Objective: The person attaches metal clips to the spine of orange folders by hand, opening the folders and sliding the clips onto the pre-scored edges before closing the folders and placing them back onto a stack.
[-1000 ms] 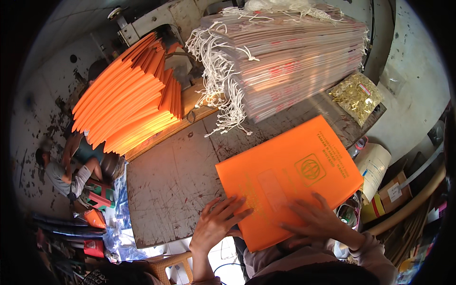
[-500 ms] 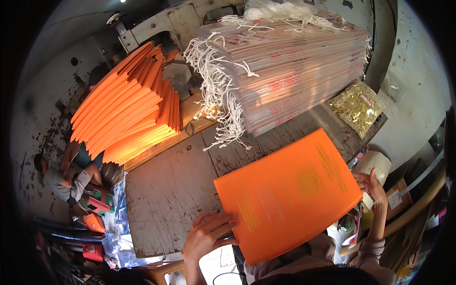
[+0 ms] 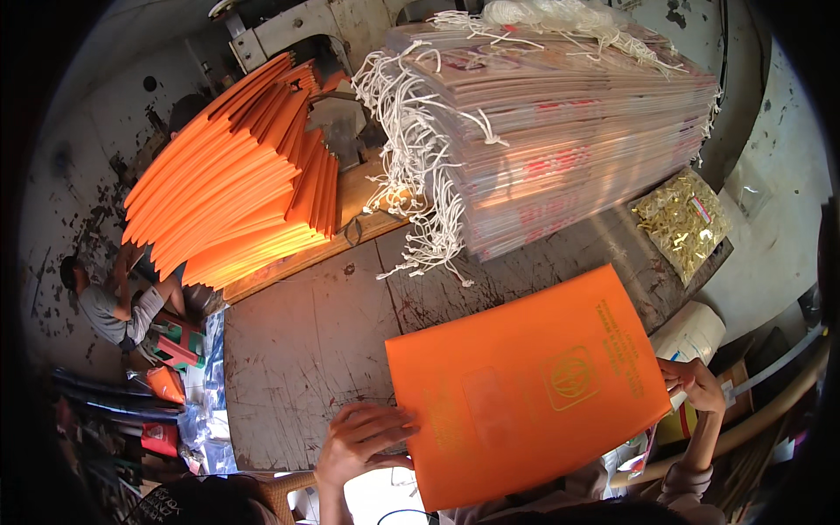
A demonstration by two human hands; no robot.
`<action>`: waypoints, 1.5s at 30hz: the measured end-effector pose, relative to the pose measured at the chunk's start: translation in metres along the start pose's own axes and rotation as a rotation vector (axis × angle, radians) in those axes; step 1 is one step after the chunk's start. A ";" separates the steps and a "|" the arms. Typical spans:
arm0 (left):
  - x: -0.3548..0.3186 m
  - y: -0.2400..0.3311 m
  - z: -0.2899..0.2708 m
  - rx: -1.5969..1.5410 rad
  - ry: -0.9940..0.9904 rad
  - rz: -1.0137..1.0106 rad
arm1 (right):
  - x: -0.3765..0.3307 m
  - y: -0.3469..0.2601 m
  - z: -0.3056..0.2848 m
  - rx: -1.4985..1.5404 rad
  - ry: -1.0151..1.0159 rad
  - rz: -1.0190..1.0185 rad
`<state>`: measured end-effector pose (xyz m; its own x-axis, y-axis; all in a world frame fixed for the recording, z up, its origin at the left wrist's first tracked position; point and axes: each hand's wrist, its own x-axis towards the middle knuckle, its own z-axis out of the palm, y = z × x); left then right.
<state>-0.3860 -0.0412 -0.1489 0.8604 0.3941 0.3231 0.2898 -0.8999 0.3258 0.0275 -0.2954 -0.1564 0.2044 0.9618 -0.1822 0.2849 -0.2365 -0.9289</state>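
An orange folder (image 3: pixel 525 394) with gold printing, an emblem and a clear window is held tilted over the table's near edge. My right hand (image 3: pixel 696 385) is closed on its right edge, with part of the fingers hidden by the cover. At the opposite edge, my left hand (image 3: pixel 363 442) has its fingertips on the cover and its thumb low against the side, lightly gripping it. Beyond, at the left, leans a fanned stack of similar orange folders (image 3: pixel 236 188).
A tall stack of clear plastic-covered pieces with white cords (image 3: pixel 560 166) stands on the worn table (image 3: pixel 297 367). Beside it lies a bag of gold-coloured small parts (image 3: pixel 682 223). A machine (image 3: pixel 297 35) rises behind. Another person (image 3: pixel 109 306) sits at far left; a dark cap (image 3: pixel 197 503) shows below.
The orange folder has moved slightly down and tilted, so its gold printing shows more clearly. Both hands have gone down with it, and the view has shifted a little.
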 end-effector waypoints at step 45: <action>0.094 -0.091 0.057 -0.422 0.552 -0.273 | 0.201 0.002 -0.048 -0.703 0.830 -0.471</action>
<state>-0.3077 0.0665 -0.1989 0.4130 0.7301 0.5445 0.1818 -0.6519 0.7362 0.1144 -0.1090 -0.1796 0.4129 0.6522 0.6357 0.8939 -0.1563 -0.4202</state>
